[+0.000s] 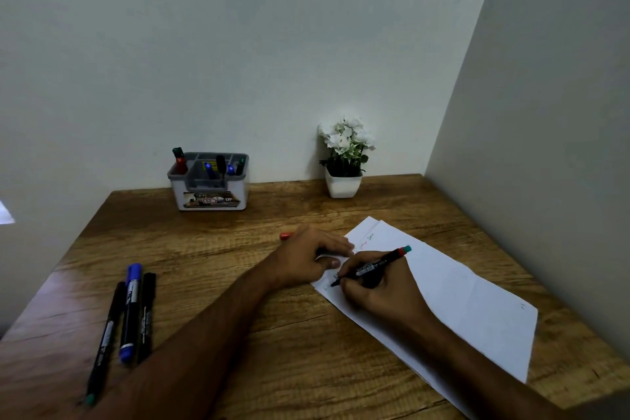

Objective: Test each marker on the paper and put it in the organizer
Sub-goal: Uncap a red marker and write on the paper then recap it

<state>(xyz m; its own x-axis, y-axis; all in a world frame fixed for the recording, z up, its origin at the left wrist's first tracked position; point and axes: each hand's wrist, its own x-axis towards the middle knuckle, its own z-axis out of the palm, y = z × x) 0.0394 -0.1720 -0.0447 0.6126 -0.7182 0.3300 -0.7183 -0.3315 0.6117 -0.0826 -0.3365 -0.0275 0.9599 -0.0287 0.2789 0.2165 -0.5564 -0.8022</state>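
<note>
A white sheet of paper (460, 290) lies on the wooden desk at the right. My right hand (381, 286) grips a black marker (375, 264) with a red and teal end, its tip touching the paper's left edge. My left hand (306, 257) rests on the paper's near-left corner with a red cap (286, 235) poking out behind it; I cannot tell if the fingers hold it. Three markers (131, 314) lie at the left: a black one with a teal end, a blue one, a black one. The grey and white organizer (209, 194) stands at the back with several markers in it.
A small white pot of white flowers (344, 160) stands at the back against the wall. A wall runs close along the desk's right side (545, 181). Bare wooden desk (272, 351) lies between the loose markers and the paper.
</note>
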